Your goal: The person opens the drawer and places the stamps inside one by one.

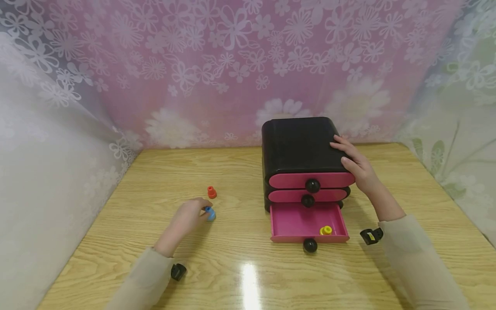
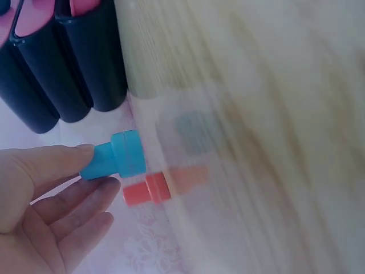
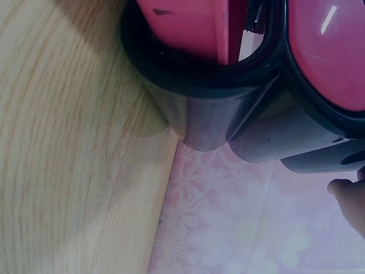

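Observation:
My left hand point(image 1: 189, 216) pinches a small blue stepped peg point(image 2: 122, 155) by its narrow end, between thumb and fingertips. The peg's wider end is at the tabletop. Just beyond it stands a similar red peg point(image 1: 211, 192), narrow end up. At the right, my right hand point(image 1: 358, 168) rests on the upper right edge of a black drawer cabinet point(image 1: 300, 146), fingers spread over the top. The pink bottom drawer point(image 1: 288, 221) is pulled out, with a yellow piece point(image 1: 327, 230) inside near its right front corner. Only a little of the right hand point(image 3: 352, 202) shows in the right wrist view.
The upper pink drawers point(image 1: 286, 180) are closed, each with a round black knob. The bottom drawer's knob point(image 1: 310, 245) sticks out toward me. A wood-grain table point(image 1: 224, 249) lies under everything, with a flowered curtain point(image 1: 217, 86) behind and at the sides.

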A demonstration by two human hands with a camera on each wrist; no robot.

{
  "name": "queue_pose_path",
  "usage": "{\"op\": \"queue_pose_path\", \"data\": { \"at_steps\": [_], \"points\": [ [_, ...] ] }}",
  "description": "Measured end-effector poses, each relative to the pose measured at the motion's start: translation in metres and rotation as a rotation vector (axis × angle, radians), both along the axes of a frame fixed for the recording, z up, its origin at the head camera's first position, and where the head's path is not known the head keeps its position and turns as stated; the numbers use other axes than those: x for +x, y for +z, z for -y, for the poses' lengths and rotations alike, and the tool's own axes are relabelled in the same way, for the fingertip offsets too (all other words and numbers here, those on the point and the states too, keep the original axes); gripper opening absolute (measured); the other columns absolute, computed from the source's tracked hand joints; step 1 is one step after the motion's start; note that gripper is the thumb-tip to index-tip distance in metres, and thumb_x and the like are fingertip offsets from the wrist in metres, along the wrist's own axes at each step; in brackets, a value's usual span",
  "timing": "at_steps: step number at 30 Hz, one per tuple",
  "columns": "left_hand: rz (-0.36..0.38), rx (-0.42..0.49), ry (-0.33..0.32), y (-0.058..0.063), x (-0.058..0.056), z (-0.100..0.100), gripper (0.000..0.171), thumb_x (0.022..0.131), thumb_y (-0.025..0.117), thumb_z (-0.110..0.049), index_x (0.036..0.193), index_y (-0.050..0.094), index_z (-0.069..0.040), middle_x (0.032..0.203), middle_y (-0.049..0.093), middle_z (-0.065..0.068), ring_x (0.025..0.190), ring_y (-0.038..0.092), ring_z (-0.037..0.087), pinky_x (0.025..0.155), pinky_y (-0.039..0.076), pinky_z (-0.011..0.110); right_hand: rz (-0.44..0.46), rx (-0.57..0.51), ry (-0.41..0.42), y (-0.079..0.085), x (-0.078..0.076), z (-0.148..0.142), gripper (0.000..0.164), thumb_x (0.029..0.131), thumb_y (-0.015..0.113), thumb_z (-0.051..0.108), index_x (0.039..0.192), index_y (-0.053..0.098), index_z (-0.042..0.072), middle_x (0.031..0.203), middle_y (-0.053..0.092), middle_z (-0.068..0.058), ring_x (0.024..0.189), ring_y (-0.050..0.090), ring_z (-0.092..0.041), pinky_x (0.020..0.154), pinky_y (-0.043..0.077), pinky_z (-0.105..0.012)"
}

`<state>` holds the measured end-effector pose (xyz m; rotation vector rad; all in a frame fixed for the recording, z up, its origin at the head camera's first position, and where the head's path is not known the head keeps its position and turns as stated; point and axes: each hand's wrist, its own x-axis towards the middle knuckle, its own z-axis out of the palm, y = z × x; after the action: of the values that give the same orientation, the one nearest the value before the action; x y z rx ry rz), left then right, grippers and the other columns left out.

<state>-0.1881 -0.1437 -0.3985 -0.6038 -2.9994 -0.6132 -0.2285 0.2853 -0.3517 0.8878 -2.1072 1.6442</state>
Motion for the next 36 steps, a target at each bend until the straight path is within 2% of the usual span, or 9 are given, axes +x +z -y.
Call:
{"op": "queue_pose_path", "data": {
  "at_steps": [8,15,20,28,33,36],
  "points": [
    [-0.059,0.055,-0.093,0.006,0.006,-0.025,0.022,0.078,0.067,-0.008,0.098,0.064,0.002,0.094,0.062,0.009,0.083,0.06,0.022,0.071,0.048,0.032,-0.009,0.003,-0.001,0.002,0.002,0.001,0.038,0.088,0.038,0.0,0.125,0.045,-0.004,0.14,0.025,-0.018,0.132,0.007,-0.026,0.105,0.002,-0.044],
    [-0.197,0.101,-0.244,0.01,0.011,-0.049,0.022,0.079,0.066,-0.01,0.098,0.064,0.001,0.091,0.062,0.007,0.083,0.06,0.019,0.07,0.049,0.028,-0.006,0.007,0.008,0.002,0.002,0.001,0.038,0.089,0.038,0.003,0.126,0.047,-0.001,0.141,0.026,-0.013,0.132,0.008,-0.023,0.104,0.0,-0.045],
    [-0.273,0.152,-0.333,0.016,0.015,-0.068,0.021,0.08,0.065,-0.01,0.098,0.064,0.001,0.092,0.062,0.007,0.084,0.06,0.018,0.072,0.049,0.026,0.004,0.008,0.001,0.002,0.003,0.001,0.039,0.089,0.038,0.005,0.126,0.046,0.0,0.141,0.025,-0.014,0.132,0.006,-0.028,0.104,0.0,-0.046],
    [-0.37,0.176,-0.431,0.026,0.018,-0.098,0.021,0.081,0.064,-0.012,0.099,0.065,-0.001,0.09,0.061,0.003,0.083,0.058,0.013,0.074,0.047,0.021,0.02,0.006,-0.011,0.004,0.003,0.001,0.039,0.088,0.039,0.004,0.126,0.046,-0.002,0.141,0.025,-0.016,0.132,0.008,-0.022,0.104,0.001,-0.046],
    [-0.409,0.226,-0.486,0.026,0.018,-0.117,0.021,0.081,0.064,-0.012,0.099,0.064,-0.001,0.089,0.06,0.002,0.077,0.057,0.011,0.071,0.045,0.015,0.017,0.006,0.0,0.004,0.003,0.003,0.038,0.089,0.039,0.005,0.126,0.046,-0.002,0.141,0.024,-0.017,0.132,0.008,-0.023,0.104,0.0,-0.046],
    [-0.419,0.225,-0.51,0.026,0.017,-0.128,0.021,0.081,0.064,-0.012,0.099,0.064,-0.002,0.089,0.059,0.002,0.072,0.055,0.009,0.067,0.044,0.013,0.015,0.003,0.003,0.004,0.004,0.003,0.038,0.089,0.039,0.005,0.126,0.046,-0.003,0.141,0.024,-0.017,0.132,0.009,-0.02,0.104,0.0,-0.046]
  ]
}}
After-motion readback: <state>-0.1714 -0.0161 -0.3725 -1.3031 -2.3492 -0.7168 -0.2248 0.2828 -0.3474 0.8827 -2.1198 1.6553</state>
